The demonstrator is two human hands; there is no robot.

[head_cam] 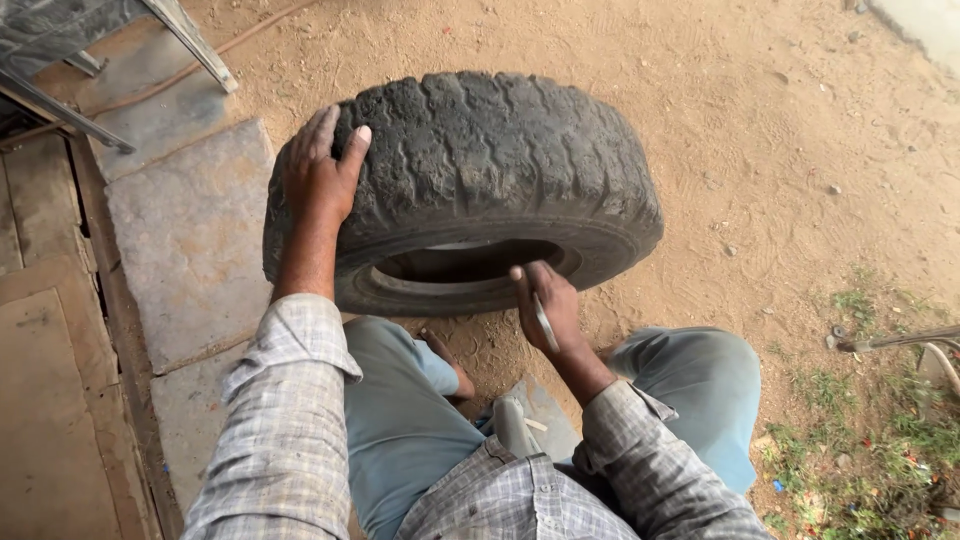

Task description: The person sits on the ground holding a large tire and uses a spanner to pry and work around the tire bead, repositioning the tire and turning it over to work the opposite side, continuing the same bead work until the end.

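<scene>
My left hand [318,172] lies spread flat on the tread of the upright tyre [465,185], which looks heavy and stiff, best gripped by its bead, where my right hand [548,305] pinches a thin metal tool [545,323].

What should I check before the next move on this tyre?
1. Left hand flat on the tyre tread, steadying it: ok.
2. Tyre standing upright on the dirt ground: ok.
3. Right hand gripping the thin metal tool: ok.
4. Tool tip seated at the tyre's inner edge: cannot tell.
5. Bare foot lies close under the tyre: not ok.
</scene>
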